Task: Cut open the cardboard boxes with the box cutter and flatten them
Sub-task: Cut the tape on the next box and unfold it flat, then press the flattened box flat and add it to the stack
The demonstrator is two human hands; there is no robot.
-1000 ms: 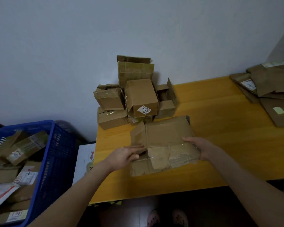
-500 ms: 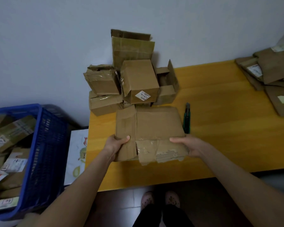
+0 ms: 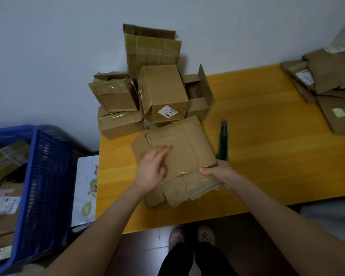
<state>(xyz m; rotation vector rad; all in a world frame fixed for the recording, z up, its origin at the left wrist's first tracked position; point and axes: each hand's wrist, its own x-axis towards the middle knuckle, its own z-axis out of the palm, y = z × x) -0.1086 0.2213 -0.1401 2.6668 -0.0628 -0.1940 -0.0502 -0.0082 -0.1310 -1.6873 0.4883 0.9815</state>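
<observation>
While I look down from the head camera, the flattened box (image 3: pixel 179 148) lies on the yellow counter (image 3: pixel 267 136) right in front of me, its far edge touching the pile of boxes (image 3: pixel 163 92) stacked against the white wall. My right hand (image 3: pixel 219 173) grips the flattened box at its near right corner, with the thumb on top along a taped seam and the fingers curled under the edge. My left hand (image 3: pixel 150 170) is over the left part of the same cardboard, fingers straight and spread loosely apart, holding nothing. It is blurred, so I cannot tell whether the palm presses the cardboard or hangs just above it. The near flaps of the flattened box are torn and ragged, and they reach towards the counter's front edge. The box cutter (image 3: pixel 223 142) – green, with a dark tip pointing away from me – lies on the counter just beside the right edge of the flattened box, near my right hand but not in it. Well apart, at the far right end of the counter, sits a stack of flat cardboard (image 3: pixel 331 80). To the left of the counter stands a blue basket (image 3: pixel 46 176) with more labelled cartons inside, and a printed bag (image 3: pixel 86 186) leans between the basket and the counter. Below the counter edge I see my pink slippers (image 3: pixel 191 236) on the dark floor.
</observation>
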